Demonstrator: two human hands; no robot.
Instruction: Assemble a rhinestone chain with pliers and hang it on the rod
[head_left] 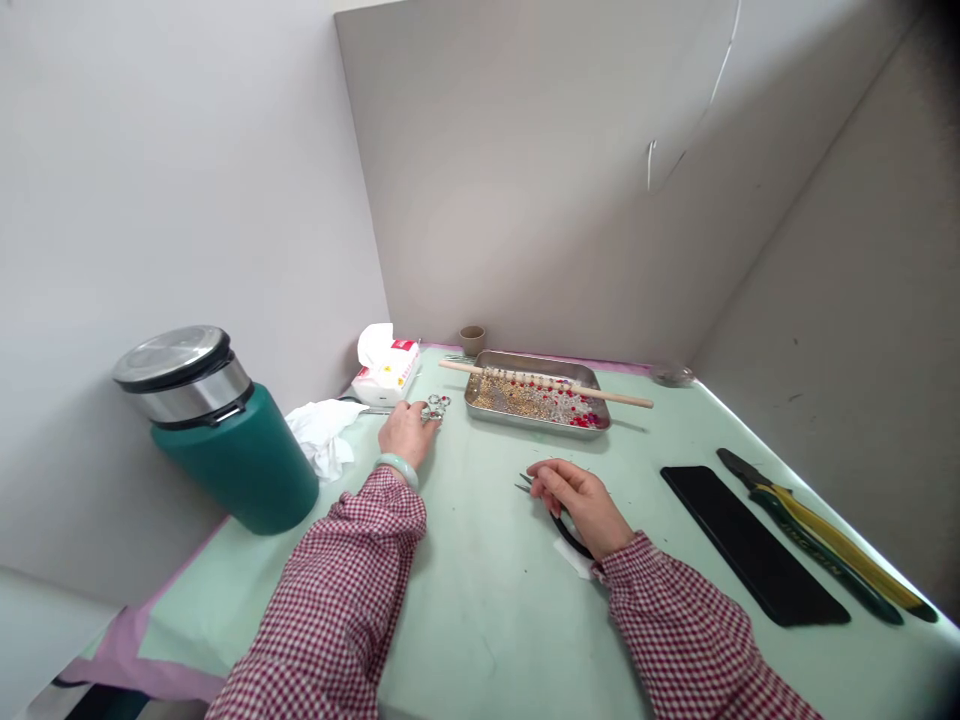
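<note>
My left hand reaches forward on the pale green table, its fingers closed on a small cluster of clear beads or rings. My right hand rests on the table nearer me, curled round black-handled pliers whose metal tips stick out to the left. Beyond both hands stands a metal tray of gold and red beads, with a wooden stick laid across it carrying a row of small pieces. Both sleeves are red-and-white check, and a pale bangle sits on the left wrist.
A green bin with a steel lid stands at the left, crumpled white tissue and a tissue pack beside it. A small cup is at the back wall. At right lie a black flat strip and yellow-green handled pliers.
</note>
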